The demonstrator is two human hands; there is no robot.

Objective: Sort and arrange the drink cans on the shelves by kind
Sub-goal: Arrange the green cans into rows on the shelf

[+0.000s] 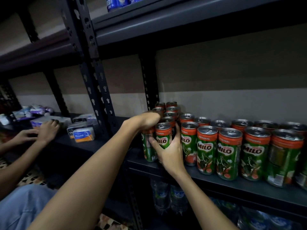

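A dark metal shelf (232, 181) carries a block of green-and-red Milo cans (227, 153), standing upright in tidy rows that run from the shelf's left post toward its right end. Most of the sorting on this shelf looks done; the cans at the left end of the block are the ones being handled. The right hand (167, 150) is wrapped around the front can (163, 136) at that left end, fingers and thumb closed on its sides. The left hand (146, 120) curls down over the top of the neighbouring can (148, 146) just left of it, clamped on its rim. Blue cans (116, 3) sit on the shelf above, water bottles (169, 198) on the one below. Left of the post, another person's hands (41, 131) rest among small boxes (83, 133).
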